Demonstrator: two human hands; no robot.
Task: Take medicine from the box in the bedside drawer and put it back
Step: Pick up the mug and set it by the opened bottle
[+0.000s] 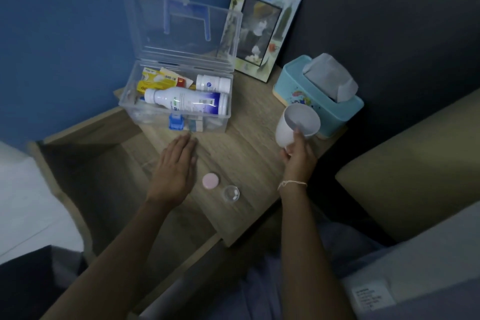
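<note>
A clear plastic medicine box (130, 101) stands on the bedside table with its lid up. Inside lie a large white bottle with a blue label (185, 102), a smaller white bottle (213, 83) and yellow packets (153, 80). My left hand (176, 166) rests flat on the tabletop just in front of the box, fingers apart, holding nothing. My right hand (298, 156) grips a white cup (296, 125), tilted, right of the box. A small pink lid (210, 181) and a small clear jar (231, 193) sit on the table between my hands.
The drawer (85, 163) below the tabletop hangs open at the left, dark inside. A teal tissue box (322, 96) and a picture frame (262, 28) stand at the back right. A bed edge (415, 163) lies to the right.
</note>
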